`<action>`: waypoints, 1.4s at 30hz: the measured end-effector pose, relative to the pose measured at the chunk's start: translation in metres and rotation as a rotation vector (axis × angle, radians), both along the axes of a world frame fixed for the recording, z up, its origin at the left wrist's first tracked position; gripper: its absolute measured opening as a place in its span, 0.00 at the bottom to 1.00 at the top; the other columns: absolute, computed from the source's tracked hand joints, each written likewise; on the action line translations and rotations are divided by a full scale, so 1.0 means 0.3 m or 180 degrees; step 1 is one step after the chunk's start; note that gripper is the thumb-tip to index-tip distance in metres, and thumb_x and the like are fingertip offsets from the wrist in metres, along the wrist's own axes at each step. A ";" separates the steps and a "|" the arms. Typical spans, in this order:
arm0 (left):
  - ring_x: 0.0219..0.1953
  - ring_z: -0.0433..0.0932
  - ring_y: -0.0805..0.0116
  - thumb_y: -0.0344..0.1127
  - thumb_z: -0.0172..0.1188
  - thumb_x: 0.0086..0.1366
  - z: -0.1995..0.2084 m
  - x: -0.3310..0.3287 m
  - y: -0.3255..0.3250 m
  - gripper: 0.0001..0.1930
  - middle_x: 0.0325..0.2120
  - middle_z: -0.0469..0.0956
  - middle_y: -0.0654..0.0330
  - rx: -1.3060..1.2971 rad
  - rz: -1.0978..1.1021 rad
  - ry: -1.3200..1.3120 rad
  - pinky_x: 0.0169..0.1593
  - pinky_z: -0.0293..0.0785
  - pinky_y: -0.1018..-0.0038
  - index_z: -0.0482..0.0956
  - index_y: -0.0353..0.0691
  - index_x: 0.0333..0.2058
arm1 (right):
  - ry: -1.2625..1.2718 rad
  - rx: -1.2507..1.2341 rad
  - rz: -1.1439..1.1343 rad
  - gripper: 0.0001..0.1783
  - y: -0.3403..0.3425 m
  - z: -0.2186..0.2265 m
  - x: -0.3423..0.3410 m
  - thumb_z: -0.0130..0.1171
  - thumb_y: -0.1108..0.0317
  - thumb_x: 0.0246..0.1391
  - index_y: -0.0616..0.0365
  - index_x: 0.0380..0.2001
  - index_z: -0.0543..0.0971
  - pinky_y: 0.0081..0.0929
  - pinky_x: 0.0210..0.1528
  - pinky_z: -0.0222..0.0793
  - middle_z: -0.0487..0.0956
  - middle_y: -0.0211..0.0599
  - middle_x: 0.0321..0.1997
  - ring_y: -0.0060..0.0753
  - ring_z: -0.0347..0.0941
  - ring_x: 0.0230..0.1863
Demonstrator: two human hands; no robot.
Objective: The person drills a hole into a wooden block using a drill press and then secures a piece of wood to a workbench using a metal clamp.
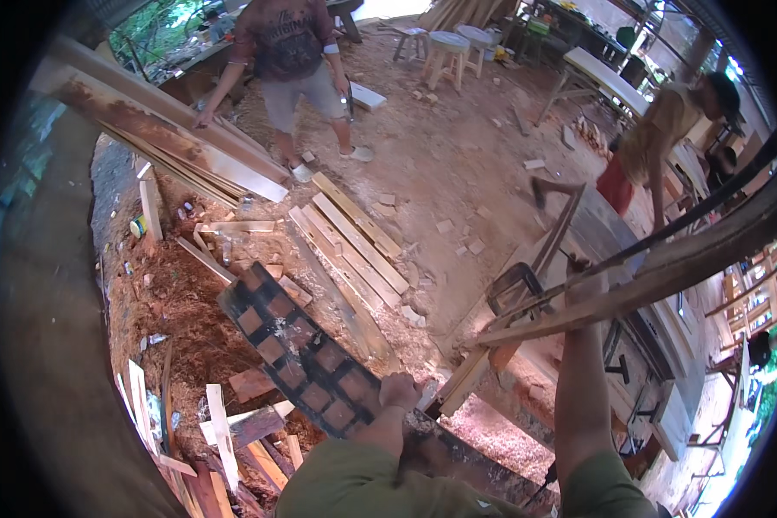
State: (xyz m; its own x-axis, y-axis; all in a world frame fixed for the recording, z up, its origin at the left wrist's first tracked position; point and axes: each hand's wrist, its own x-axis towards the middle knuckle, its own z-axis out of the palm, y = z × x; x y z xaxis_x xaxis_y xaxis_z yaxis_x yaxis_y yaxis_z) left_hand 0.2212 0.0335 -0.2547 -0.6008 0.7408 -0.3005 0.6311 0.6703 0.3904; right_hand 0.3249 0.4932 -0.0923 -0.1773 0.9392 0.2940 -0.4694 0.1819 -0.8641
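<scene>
My left hand is closed in a fist at the right edge of a long dark board patterned with lighter square patches. What lies inside its fingers, if anything, is hidden. My right arm reaches forward past a long curved wooden beam. Beyond the beam, my right hand is curled beside a workbench's edge, partly hidden, and I cannot make out what it grips. Left of that hand sits a black C-shaped clamp.
Several planks lie on the dusty floor ahead. Wood offcuts and shavings are heaped at lower left. One person stands by stacked boards; another person bends over the workbench. Stools stand at the back.
</scene>
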 end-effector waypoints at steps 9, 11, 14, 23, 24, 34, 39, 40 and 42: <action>0.45 0.79 0.55 0.47 0.52 0.61 -0.048 0.009 -0.053 0.18 0.36 0.83 0.53 -0.0094 0.0168 -0.0284 0.51 0.71 0.57 0.84 0.41 0.36 | -0.1841 -0.2218 0.1887 0.10 0.017 0.276 0.091 0.53 0.67 0.62 0.60 0.44 0.75 0.26 0.22 0.72 0.71 0.30 0.21 0.23 0.69 0.19; 0.45 0.79 0.55 0.47 0.51 0.61 -0.048 0.004 -0.043 0.18 0.36 0.83 0.53 0.0011 0.0115 -0.0247 0.51 0.71 0.57 0.84 0.41 0.36 | -0.2221 -0.1860 0.1846 0.11 0.042 0.301 0.097 0.55 0.73 0.57 0.60 0.44 0.77 0.22 0.22 0.71 0.73 0.28 0.21 0.21 0.69 0.18; 0.45 0.79 0.56 0.47 0.51 0.62 -0.038 -0.003 -0.041 0.18 0.36 0.83 0.54 -0.0085 0.0066 -0.0279 0.51 0.71 0.57 0.84 0.41 0.36 | -0.4009 0.0501 0.2683 0.14 0.006 0.382 0.032 0.55 0.70 0.57 0.62 0.46 0.77 0.22 0.23 0.69 0.75 0.30 0.25 0.21 0.71 0.20; 0.44 0.80 0.57 0.48 0.51 0.62 -0.016 -0.011 -0.035 0.18 0.35 0.83 0.55 -0.0089 0.0091 -0.0293 0.50 0.72 0.58 0.85 0.42 0.36 | -0.4940 0.0902 0.1759 0.14 -0.143 0.494 -0.024 0.55 0.72 0.52 0.61 0.44 0.76 0.26 0.27 0.65 0.75 0.28 0.32 0.20 0.70 0.28; 0.43 0.80 0.57 0.48 0.51 0.61 -0.013 -0.015 -0.037 0.18 0.35 0.83 0.55 -0.0219 0.0092 -0.0337 0.50 0.72 0.58 0.85 0.42 0.35 | -0.4611 0.1418 0.2071 0.13 -0.113 0.479 -0.002 0.55 0.72 0.52 0.60 0.42 0.76 0.27 0.27 0.66 0.75 0.27 0.32 0.21 0.70 0.28; 0.43 0.80 0.57 0.48 0.51 0.61 -0.052 0.004 -0.039 0.19 0.34 0.84 0.56 -0.0064 0.0124 -0.0090 0.50 0.71 0.60 0.85 0.42 0.33 | -0.4525 0.2883 0.2043 0.13 -0.103 0.342 0.030 0.55 0.77 0.41 0.57 0.35 0.80 0.35 0.34 0.69 0.77 0.39 0.33 0.37 0.75 0.34; 0.43 0.80 0.56 0.50 0.52 0.62 -0.006 -0.010 -0.042 0.19 0.34 0.84 0.55 -0.0256 0.0108 -0.0189 0.50 0.71 0.59 0.86 0.42 0.34 | -0.4281 0.3010 0.1459 0.11 -0.240 0.406 -0.009 0.56 0.76 0.45 0.58 0.34 0.81 0.37 0.39 0.70 0.77 0.38 0.33 0.42 0.75 0.38; 0.43 0.80 0.56 0.50 0.52 0.63 -0.006 -0.011 -0.049 0.20 0.34 0.84 0.55 -0.0289 0.0126 -0.0200 0.50 0.71 0.59 0.86 0.42 0.35 | -0.4202 0.3065 0.1333 0.11 -0.244 0.399 -0.009 0.57 0.75 0.45 0.58 0.34 0.81 0.37 0.41 0.71 0.78 0.39 0.34 0.44 0.75 0.40; 0.40 0.81 0.54 0.48 0.53 0.60 -0.012 -0.008 -0.039 0.18 0.32 0.83 0.53 -0.0071 0.0148 -0.0057 0.48 0.73 0.58 0.85 0.41 0.31 | -0.4149 0.3193 0.1333 0.12 -0.191 0.368 0.010 0.58 0.74 0.45 0.57 0.36 0.82 0.37 0.43 0.71 0.79 0.39 0.35 0.45 0.75 0.42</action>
